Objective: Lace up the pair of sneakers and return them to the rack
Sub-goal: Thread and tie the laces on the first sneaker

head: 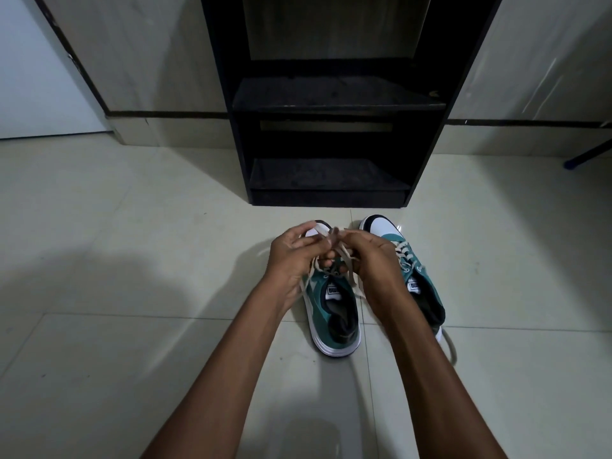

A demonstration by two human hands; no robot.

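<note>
Two teal and white sneakers stand side by side on the floor, toes toward the rack. Over the left sneaker (334,321) my left hand (293,255) and my right hand (369,258) meet, each gripping a strand of its cream lace (344,256). The hands hide the sneaker's toe and most of its eyelets. The right sneaker (410,270) is laced across the front, and a loose lace end (450,346) trails behind its heel. The black shoe rack (334,101) stands just beyond the sneakers with bare shelves.
Pale floor tiles (132,260) lie all around the shoes. A wall with a dark skirting line (165,115) runs behind the rack. A dark leg with a blue foot (571,164) pokes in at the right edge.
</note>
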